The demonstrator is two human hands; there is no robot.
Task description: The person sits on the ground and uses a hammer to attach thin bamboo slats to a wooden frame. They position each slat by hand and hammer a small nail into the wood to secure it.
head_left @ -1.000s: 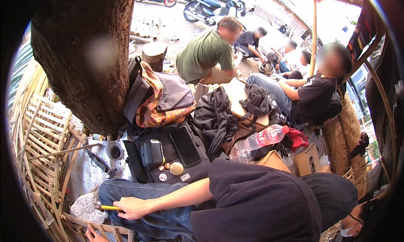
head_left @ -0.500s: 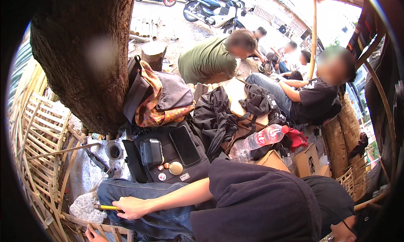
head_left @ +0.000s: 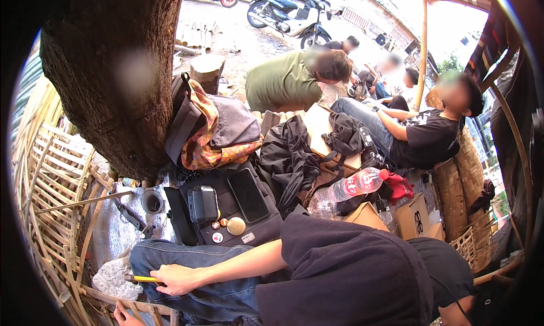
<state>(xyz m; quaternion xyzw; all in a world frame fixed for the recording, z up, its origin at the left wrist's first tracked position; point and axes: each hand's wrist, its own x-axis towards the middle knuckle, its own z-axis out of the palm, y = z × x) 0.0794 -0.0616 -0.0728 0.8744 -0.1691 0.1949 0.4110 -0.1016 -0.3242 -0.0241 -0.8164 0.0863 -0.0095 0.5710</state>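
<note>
My right arm reaches left across the lower middle, its black sleeve point(head_left: 345, 263) bunched at the shoulder. On the knee of my blue jeans point(head_left: 209, 303) rests my right hand point(head_left: 178, 279), closed round a slim yellow tool point(head_left: 146, 279) with black on it. Its dark tip points left, over a pale rough stone point(head_left: 117, 279); its exact kind is unclear. Low at the left edge, part of my left hand point(head_left: 126, 316) shows beside a bamboo frame point(head_left: 130, 305). Most of its fingers are cut off by the picture's border.
Beyond my arm lie a black bag point(head_left: 263, 227) with a phone point(head_left: 249, 195) on top, a patterned backpack point(head_left: 226, 147), a plastic bottle point(head_left: 351, 184) and a cardboard box point(head_left: 416, 215). A tree trunk point(head_left: 113, 82) rises left of them. People sit farther off; motorbikes point(head_left: 289, 14) stand behind.
The person in green has leaned slightly right and turned their head. The seated person in black has turned their head to the right. My hands and the yellow tool have hardly moved.
</note>
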